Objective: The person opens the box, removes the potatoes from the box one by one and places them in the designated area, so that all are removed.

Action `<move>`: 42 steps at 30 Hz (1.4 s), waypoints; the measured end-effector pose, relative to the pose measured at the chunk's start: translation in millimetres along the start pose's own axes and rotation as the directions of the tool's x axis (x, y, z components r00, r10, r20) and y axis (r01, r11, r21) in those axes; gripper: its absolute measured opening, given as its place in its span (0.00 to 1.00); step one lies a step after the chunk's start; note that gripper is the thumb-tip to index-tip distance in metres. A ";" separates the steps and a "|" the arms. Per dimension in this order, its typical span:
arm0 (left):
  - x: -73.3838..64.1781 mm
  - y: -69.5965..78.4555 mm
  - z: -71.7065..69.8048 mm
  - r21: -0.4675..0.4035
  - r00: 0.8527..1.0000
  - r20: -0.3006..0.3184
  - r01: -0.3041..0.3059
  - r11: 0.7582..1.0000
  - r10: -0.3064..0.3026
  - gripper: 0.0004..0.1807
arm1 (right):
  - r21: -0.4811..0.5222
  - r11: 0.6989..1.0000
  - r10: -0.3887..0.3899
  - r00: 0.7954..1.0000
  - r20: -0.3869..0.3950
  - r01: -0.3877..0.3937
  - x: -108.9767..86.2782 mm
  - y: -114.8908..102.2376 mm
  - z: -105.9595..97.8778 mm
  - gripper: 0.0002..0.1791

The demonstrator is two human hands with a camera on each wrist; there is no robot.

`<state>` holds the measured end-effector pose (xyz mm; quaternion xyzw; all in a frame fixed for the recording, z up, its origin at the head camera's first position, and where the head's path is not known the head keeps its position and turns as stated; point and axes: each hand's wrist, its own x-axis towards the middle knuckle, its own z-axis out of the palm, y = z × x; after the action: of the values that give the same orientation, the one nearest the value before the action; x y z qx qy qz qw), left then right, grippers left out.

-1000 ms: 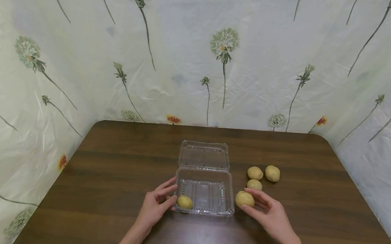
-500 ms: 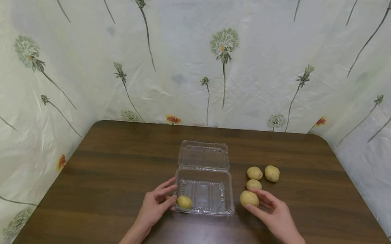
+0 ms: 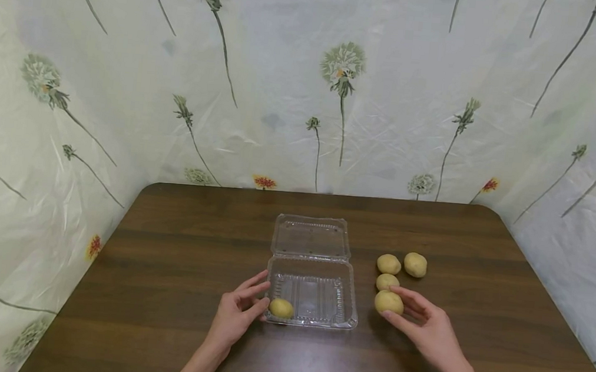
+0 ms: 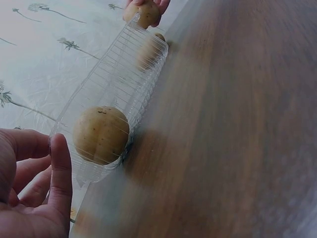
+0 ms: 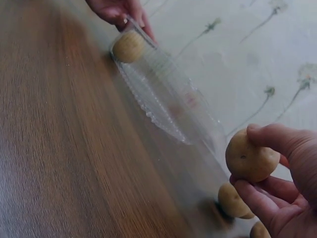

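A clear plastic clamshell container (image 3: 312, 322) lies with its lid folded back on the table. My left hand (image 3: 236, 310) pinches its left rim between thumb and fingers, as the left wrist view shows close up. One potato (image 4: 101, 135) sits inside, in the near left corner. To the right of the container my right hand (image 3: 426, 327) holds another potato (image 5: 251, 156) between thumb and fingertips, raised over the table in the right wrist view. Just beyond it are three more potatoes; the nearest one (image 3: 388, 282) is partly covered by the held potato in the head view.
The other two loose potatoes are one on the left (image 3: 389, 263) and one on the right (image 3: 416, 265), farther back. Under everything is a dark brown wooden table (image 3: 192, 236) with rounded far corners. A dandelion-print sheet (image 3: 275, 78) hangs behind and along both sides.
My right hand has shifted to the right, away from the container, carrying its potato along. The left hand and the container have stayed where they were.
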<state>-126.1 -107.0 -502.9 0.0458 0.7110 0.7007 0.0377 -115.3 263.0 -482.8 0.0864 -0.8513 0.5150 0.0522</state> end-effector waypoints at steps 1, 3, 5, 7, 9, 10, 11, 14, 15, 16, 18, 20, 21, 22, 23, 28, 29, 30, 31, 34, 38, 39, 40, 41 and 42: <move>0.2 -0.1 0.0 0.001 1.000 0.000 0.000 1.000 0.000 0.20 | 0.000 1.000 0.001 1.000 0.001 -0.001 0.0 0.6 -0.5 0.27; 0.1 0.0 0.0 0.003 1.000 -0.002 -0.002 1.000 0.002 0.20 | 0.005 1.000 0.008 1.000 0.001 -0.008 -0.2 2.3 -1.4 0.26; 0.2 0.0 -0.1 0.005 1.000 -0.003 -0.003 1.000 0.003 0.20 | 0.004 1.000 0.019 1.000 0.001 -0.019 -0.5 4.8 -2.2 0.26; 0.0 0.3 -0.2 0.005 1.000 -0.002 -0.002 1.000 0.002 0.20 | -0.002 1.000 0.031 1.000 0.002 -0.031 -1.0 7.9 -3.1 0.26; 0.0 0.5 -0.2 0.004 1.000 -0.002 0.000 1.000 0.000 0.20 | -0.010 0.999 0.042 0.999 -0.002 -0.042 -1.5 11.1 -4.4 0.26; 0.0 0.5 -0.3 0.003 1.000 -0.001 0.000 1.000 0.000 0.20 | -0.017 0.999 0.044 0.999 -0.002 -0.044 -1.6 12.6 -5.2 0.26; 0.1 0.6 -0.3 -0.001 1.000 0.000 0.000 1.000 0.000 0.20 | -0.023 0.999 0.045 0.999 -0.003 -0.045 -1.7 13.9 -6.1 0.27; 0.2 0.4 -0.3 -0.010 1.000 0.001 0.001 1.000 0.000 0.20 | -0.034 0.998 0.045 0.999 -0.010 -0.046 -1.7 16.4 -9.1 0.27; 0.1 0.3 -0.4 -0.014 1.000 0.003 0.000 1.000 0.000 0.20 | -0.038 0.998 0.045 0.999 -0.012 -0.045 -1.7 16.8 -9.9 0.27; 0.2 0.1 -0.4 -0.017 1.000 0.004 0.000 1.000 0.000 0.20 | -0.042 0.998 0.045 0.999 -0.013 -0.045 -1.7 17.0 -10.7 0.27; 0.0 -0.1 -0.4 -0.018 1.000 0.005 -0.001 1.000 0.001 0.20 | -0.050 0.998 0.047 0.999 -0.017 -0.047 -1.6 17.1 -12.3 0.27; -0.1 -0.3 -0.5 -0.014 1.000 0.005 -0.003 1.000 0.003 0.20 | -0.054 0.997 0.050 0.999 -0.021 -0.051 -1.7 17.2 -13.7 0.27; -0.2 -0.4 -0.5 -0.012 1.000 0.005 -0.003 1.000 0.003 0.20 | -0.055 0.997 0.052 0.998 -0.024 -0.053 -1.7 17.2 -14.5 0.27; -0.3 -0.5 -0.5 -0.008 1.000 0.004 -0.003 1.000 0.003 0.20 | -0.057 0.997 0.054 0.998 -0.026 -0.055 -1.7 17.3 -15.4 0.27; -0.4 -0.6 -0.5 -0.006 1.000 0.004 -0.003 1.000 0.003 0.20 | -0.056 0.997 0.056 0.998 -0.028 -0.058 -1.8 17.5 -16.3 0.27; -0.8 -0.9 -0.4 0.001 1.000 0.005 -0.006 1.000 0.006 0.20 | -0.057 0.996 0.061 0.997 -0.038 -0.063 -1.5 19.5 -21.3 0.28; -0.8 -0.9 -0.4 0.002 1.000 0.005 -0.006 1.000 0.006 0.20 | -0.056 0.997 0.059 0.997 -0.038 -0.061 -1.3 20.1 -22.2 0.28; -0.6 -1.0 -0.5 0.004 1.000 0.005 -0.006 1.000 0.006 0.20 | -0.058 0.997 0.057 0.998 -0.038 -0.059 -1.0 20.7 -23.2 0.28; -0.5 -1.1 -0.5 0.003 1.000 0.006 -0.006 1.000 0.006 0.20 | -0.062 0.996 0.054 0.998 -0.039 -0.056 -0.8 21.2 -24.1 0.28; -0.1 -1.2 -0.6 0.000 1.000 0.007 -0.005 1.000 0.005 0.20 | -0.064 0.996 0.053 0.998 -0.040 -0.056 -0.1 22.3 -26.8 0.28; 0.2 -1.1 -0.9 -0.007 1.000 0.008 -0.008 1.000 0.008 0.20 | -0.074 0.995 0.070 0.997 -0.039 -0.073 0.8 23.4 -29.6 0.28; 0.3 -1.0 -0.9 -0.007 1.000 0.008 -0.009 1.000 0.009 0.20 | -0.075 0.994 0.076 0.996 -0.038 -0.079 1.0 23.7 -30.2 0.28; 0.4 -0.9 -0.9 -0.006 1.000 0.008 -0.009 1.000 0.009 0.20 | -0.077 0.993 0.081 0.996 -0.038 -0.084 1.2 24.0 -30.8 0.28; 0.4 -0.8 -1.0 -0.005 1.000 0.007 -0.009 1.000 0.009 0.20 | -0.078 0.993 0.084 0.996 -0.038 -0.087 1.5 24.3 -31.5 0.29; 0.4 -0.9 -1.0 -0.003 1.000 0.007 -0.008 1.000 0.008 0.20 | -0.080 0.993 0.088 0.995 -0.038 -0.091 1.7 24.7 -32.1 0.29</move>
<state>-126.6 -108.0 -503.9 0.0513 0.7098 0.7015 0.0375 -121.9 302.5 -489.0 0.0368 -0.8736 0.4829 0.0472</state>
